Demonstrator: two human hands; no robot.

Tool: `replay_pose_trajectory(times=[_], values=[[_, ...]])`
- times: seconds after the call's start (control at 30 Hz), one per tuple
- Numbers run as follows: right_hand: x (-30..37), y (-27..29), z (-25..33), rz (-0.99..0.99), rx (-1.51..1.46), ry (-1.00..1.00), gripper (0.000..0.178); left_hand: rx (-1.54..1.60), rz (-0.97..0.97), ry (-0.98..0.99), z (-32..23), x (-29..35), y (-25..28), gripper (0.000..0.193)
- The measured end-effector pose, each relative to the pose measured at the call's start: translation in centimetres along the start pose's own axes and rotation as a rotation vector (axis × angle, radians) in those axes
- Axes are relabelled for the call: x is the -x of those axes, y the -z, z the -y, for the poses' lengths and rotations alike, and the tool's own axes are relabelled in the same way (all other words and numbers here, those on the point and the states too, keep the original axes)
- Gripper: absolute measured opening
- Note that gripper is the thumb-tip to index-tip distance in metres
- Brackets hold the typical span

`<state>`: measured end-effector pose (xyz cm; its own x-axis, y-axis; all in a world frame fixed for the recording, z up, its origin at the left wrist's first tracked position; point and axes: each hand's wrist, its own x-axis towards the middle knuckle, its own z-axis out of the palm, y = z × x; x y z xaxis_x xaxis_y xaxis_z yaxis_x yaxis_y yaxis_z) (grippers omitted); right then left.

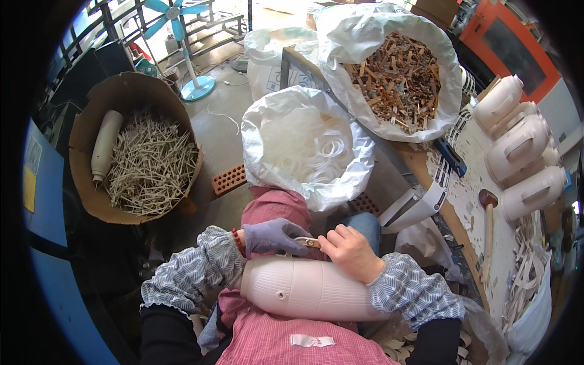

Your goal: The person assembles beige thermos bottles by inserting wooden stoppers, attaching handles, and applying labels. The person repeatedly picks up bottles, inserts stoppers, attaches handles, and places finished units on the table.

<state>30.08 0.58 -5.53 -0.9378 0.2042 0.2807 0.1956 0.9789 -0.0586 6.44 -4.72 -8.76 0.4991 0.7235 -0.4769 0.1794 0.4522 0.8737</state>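
Your right fingers [333, 241] pinch a brown piece [312, 243], left fingers' [293, 229] hold unclear; grip the likely light, stiff shell [307, 285] at its ribs [345, 289].

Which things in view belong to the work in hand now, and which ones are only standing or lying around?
Seemingly in the work:
- pale ribbed shell
- small brown piece, held in the right hand, near the gloved left hand

Seemingly just around:
- blue fan
- perforated brick
- mallet
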Motion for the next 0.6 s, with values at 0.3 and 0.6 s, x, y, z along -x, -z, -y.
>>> replay_pose_trajectory(times=[0.3,0.6], values=[[-6.2,3.4,-11.8,-0.46,-0.378,-0.334,0.013,-0.083,-0.123,0.058,-3.6,0.6,-2.1,0.039],[-15.8,0.8,-25.9,-0.341,-0.137,-1.233,0.042,-0.899,-0.256,-0.807,-6.4,5.2,-2.2,0.037]])
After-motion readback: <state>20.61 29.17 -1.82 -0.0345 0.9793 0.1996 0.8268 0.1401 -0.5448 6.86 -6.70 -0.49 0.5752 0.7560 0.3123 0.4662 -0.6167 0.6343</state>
